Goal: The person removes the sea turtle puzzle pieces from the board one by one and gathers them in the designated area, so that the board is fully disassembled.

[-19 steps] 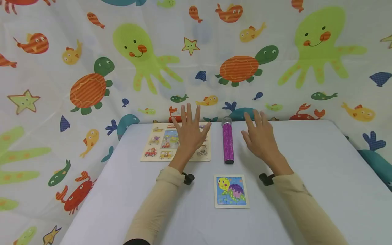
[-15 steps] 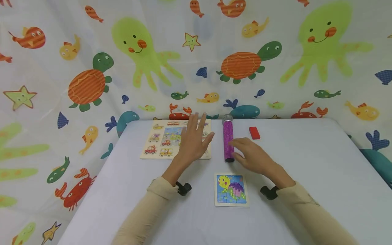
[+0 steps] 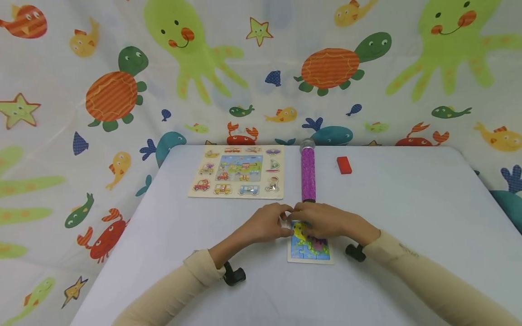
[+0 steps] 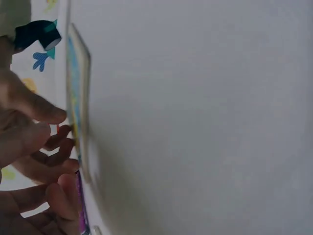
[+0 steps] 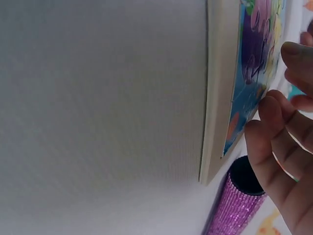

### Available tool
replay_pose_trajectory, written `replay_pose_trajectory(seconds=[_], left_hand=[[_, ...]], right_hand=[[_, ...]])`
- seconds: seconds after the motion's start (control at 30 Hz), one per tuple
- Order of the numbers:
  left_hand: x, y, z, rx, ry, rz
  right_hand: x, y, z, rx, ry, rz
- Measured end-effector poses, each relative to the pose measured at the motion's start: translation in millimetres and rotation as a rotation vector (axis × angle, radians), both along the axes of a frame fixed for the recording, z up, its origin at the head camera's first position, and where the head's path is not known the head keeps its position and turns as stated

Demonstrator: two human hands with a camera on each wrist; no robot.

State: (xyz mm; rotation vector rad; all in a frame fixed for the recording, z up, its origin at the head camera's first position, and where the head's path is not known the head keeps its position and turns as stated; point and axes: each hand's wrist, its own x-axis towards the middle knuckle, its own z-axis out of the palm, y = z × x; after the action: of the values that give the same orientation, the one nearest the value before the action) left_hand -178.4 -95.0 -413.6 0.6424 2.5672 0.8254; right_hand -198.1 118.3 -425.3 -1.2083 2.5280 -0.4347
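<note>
Both hands meet over the upper part of a small square jigsaw puzzle point(image 3: 302, 253) with a turtle picture, which lies on the white table. My right hand point(image 3: 326, 219) reaches across its top with loosely bent fingers. In the right wrist view the fingertips point(image 5: 259, 132) come right up to the far edge of the wooden frame point(image 5: 220, 98), the thumb above the picture. My left hand point(image 3: 265, 224) is at the upper left corner, thumb close to the left edge and forefinger meeting the right fingers. Neither hand shows a firm grip on the puzzle.
A purple glittery microphone point(image 3: 308, 176) lies just beyond the hands. To its left is a larger wooden puzzle board point(image 3: 235, 189) with vehicle pieces. A red block point(image 3: 344, 165) lies back right. A curtain point(image 3: 228, 27) printed with sea animals hangs behind the table.
Both hands have come down from over the board and microphone to the turtle puzzle and closed in on each other. The red block and the whole board are now uncovered. The head view has tilted downward.
</note>
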Motion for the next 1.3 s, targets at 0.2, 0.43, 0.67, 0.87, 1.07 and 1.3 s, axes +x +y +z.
replay_pose_trajectory(seconds=[0.2,0.43,0.67,0.87,1.07,1.3], left_hand=[[-0.5,2.1,-16.4,-0.060,0.004,0.004],[-0.7,6.8,-21.4,-0.040,0.016,0.016],[-2.8,11.0,-19.4,-0.069,0.030,0.007],[-6.8,12.2,-20.7,-0.073,0.017,-0.001],[-10.3,12.2,-24.2,-0.063,-0.025,0.008],[-11.9,10.8,-28.8,-0.059,-0.038,0.022]], right_hand=[[-5.9,-1.7,4.3,0.010,-0.019,0.007],[-9.0,5.2,2.6,-0.049,-0.039,-0.013],[-11.3,7.8,-0.1,-0.054,-0.010,0.024],[-11.8,4.1,0.0,0.016,0.036,0.064],[-10.7,-5.5,3.7,0.103,0.118,0.142],[-15.2,-17.9,8.8,0.218,0.220,0.272]])
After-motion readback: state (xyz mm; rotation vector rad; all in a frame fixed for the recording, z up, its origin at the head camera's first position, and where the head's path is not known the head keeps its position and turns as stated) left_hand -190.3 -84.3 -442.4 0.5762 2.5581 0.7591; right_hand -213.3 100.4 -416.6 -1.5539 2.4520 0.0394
